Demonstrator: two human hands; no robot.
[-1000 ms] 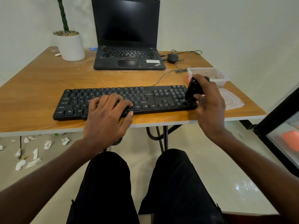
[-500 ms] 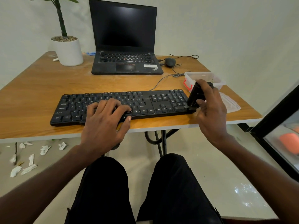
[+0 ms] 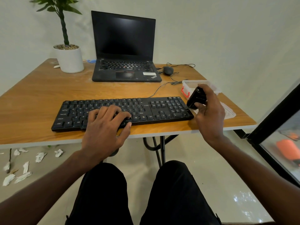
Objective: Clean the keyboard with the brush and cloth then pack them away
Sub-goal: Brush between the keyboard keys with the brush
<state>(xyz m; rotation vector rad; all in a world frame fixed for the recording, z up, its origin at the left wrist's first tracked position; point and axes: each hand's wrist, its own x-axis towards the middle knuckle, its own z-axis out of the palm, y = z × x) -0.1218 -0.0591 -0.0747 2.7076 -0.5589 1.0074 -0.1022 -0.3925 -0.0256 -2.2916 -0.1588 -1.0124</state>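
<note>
While the left hand (image 3: 103, 130) lies spread, fingers relaxed, across the middle keys of the long black plastic keyboard (image 3: 123, 112), the right hand (image 3: 209, 114) holds a small black brush-like tool (image 3: 196, 99) at the keyboard's right end. Right grip: fingers and thumb curled round the tool's dark body, pinching it. Tool tilted, lower tip angled down and left toward the keypad corner; whether the tip touches the keys cannot be told.

Keyboard lies near the front edge of the wooden bench (image 3: 40, 95), long axis running left to right. Uncleaned span stretches leftward from the tool, so any sweep would likely run along that axis toward the left hand. Right hand nearer the keypad; left hand appears placed to steady the board.

Clear plastic box with red latch (image 3: 186, 88) sits just behind the right hand, its flat clear lid (image 3: 227, 111) beside it on the bench; probable place for packing away. No cloth seen. Judged early in the task: brushing at the right end.
</note>
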